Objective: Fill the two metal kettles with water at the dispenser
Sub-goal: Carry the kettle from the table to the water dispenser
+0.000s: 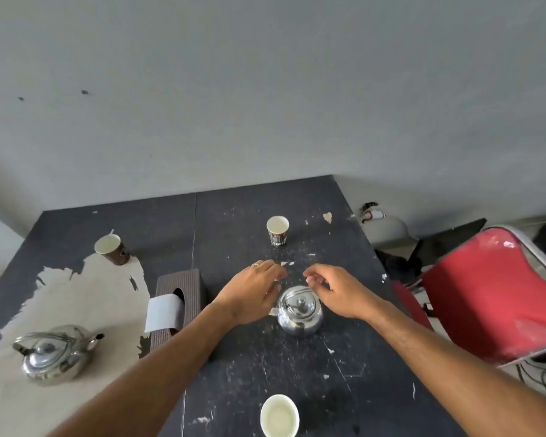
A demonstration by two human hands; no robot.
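Two bare hands reach over a small metal kettle (300, 312) at mid-table. The kettle is polished steel, squat and round, lid w/ a knob on top, handle folded flat along the far rim. It stands upright on the dark tabletop (297, 367).

The left hand (252, 293), ring on one finger, sits just left of the kettle, fingers bent loosely; whether it touches the kettle can't be told, and it holds nothing visible. The right hand (334, 290) hovers over the kettle's far-right edge, fingers curled loosely near the handle, no clear grasp on it.

A second metal kettle (52, 354), larger, w/ spout pointing right and handle laid back, stands well left of the small kettle and nearer the camera, on a pale patch where the table's coating has peeled.

Between the two kettles: a brown tissue box (177, 307), one sheet pulled out. Beyond the small kettle: a printed paper cup (278, 230). Far left of it: a brown paper cup (111, 249). Nearer the camera than the small kettle: a white cup (279, 416).

The tabletop is black, scratched, flecked w/ white chips. Right of the small kettle, off the table: a red chair (498, 294). A plain grey wall (265, 89) fills the background.
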